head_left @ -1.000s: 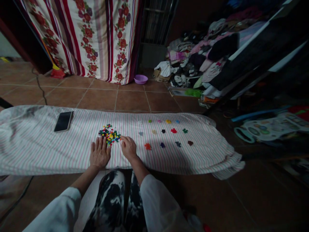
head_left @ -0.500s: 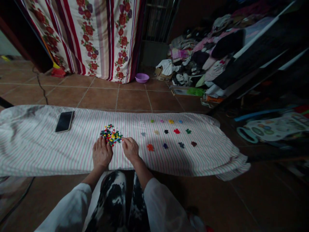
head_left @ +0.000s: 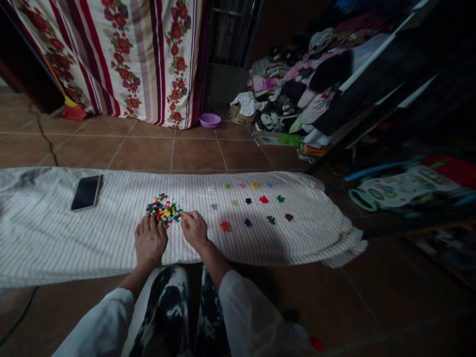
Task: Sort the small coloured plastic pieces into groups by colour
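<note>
A mixed pile of small coloured plastic pieces [head_left: 165,210] lies on the striped cloth in front of me. My left hand [head_left: 150,239] rests flat and open at the pile's near left edge, fingertips touching it. At the right edge of the pile, my right hand [head_left: 195,229] has its fingers bent and closed at the tips; what they hold, if anything, is too small to make out. Right of that hand sit small single-colour heaps in rows, among them an orange heap [head_left: 225,226], a red heap [head_left: 264,199], a dark blue heap [head_left: 248,223] and a brown heap [head_left: 289,217].
A phone [head_left: 87,192] lies on the cloth at the left. The striped cloth [head_left: 111,238] covers a long, narrow surface. Beyond it, on the tiled floor, are a purple basin [head_left: 210,120], a red broom head [head_left: 74,112] and a heap of clothes [head_left: 297,89].
The whole view has shifted slightly, so things appear further left. Both hands stay at the pile, with the right fingers still at its right edge.
</note>
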The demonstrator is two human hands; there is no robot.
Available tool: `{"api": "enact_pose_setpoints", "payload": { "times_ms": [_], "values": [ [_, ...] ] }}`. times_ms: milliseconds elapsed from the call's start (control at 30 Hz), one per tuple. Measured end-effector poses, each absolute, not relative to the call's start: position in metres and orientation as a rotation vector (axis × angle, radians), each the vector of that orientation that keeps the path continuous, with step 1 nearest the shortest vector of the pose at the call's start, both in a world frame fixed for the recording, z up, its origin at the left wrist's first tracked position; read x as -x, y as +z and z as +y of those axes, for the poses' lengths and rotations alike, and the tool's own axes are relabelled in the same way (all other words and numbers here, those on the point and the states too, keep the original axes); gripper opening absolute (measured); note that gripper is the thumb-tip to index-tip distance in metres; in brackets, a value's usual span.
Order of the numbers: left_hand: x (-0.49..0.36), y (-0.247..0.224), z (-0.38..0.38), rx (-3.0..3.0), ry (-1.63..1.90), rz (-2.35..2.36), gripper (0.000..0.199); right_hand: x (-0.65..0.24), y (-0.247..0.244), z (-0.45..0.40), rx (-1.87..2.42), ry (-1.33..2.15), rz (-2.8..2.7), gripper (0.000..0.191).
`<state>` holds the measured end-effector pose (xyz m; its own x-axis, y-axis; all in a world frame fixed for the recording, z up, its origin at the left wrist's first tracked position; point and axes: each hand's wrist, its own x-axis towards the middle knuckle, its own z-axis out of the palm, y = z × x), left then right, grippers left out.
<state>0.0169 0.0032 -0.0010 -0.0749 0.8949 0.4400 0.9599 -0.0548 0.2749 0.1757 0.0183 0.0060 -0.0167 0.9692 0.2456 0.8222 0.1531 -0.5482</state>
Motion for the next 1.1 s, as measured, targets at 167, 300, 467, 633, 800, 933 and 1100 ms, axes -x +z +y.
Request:
{"api": "enact_pose_setpoints", "payload": {
  "times_ms": [167,300,467,633,800,933,1100],
  "values": [
    [-0.018,0.000,0.003,2.039,-0.776,-2.067,0.052,-0.173,0.011,0.032,1.715,0.337,-1.903,0.026],
    [-0.018,-0.002,0.003,2.041,-0.785,-2.066,0.053,-0.170,0.011,0.037,1.735,0.337,-1.942,0.022],
    [-0.018,-0.003,0.003,2.052,-0.802,-2.087,0.053,-0.170,0.012,0.036,1.770,0.365,-1.938,0.020],
    [-0.018,0.000,0.003,2.058,-0.769,-2.105,0.053,-0.170,0.018,0.038,1.781,0.386,-1.957,0.019],
    [-0.019,0.000,0.003,2.039,-0.791,-2.104,0.051,-0.168,0.018,0.042,1.812,0.371,-1.975,0.018],
    [-0.020,-0.001,0.004,2.035,-0.801,-2.103,0.051,-0.167,0.012,0.041,1.807,0.364,-1.953,0.019],
    [-0.020,-0.001,0.004,2.032,-0.808,-2.112,0.052,-0.169,0.008,0.036,1.774,0.392,-1.920,0.021]
  ]
}}
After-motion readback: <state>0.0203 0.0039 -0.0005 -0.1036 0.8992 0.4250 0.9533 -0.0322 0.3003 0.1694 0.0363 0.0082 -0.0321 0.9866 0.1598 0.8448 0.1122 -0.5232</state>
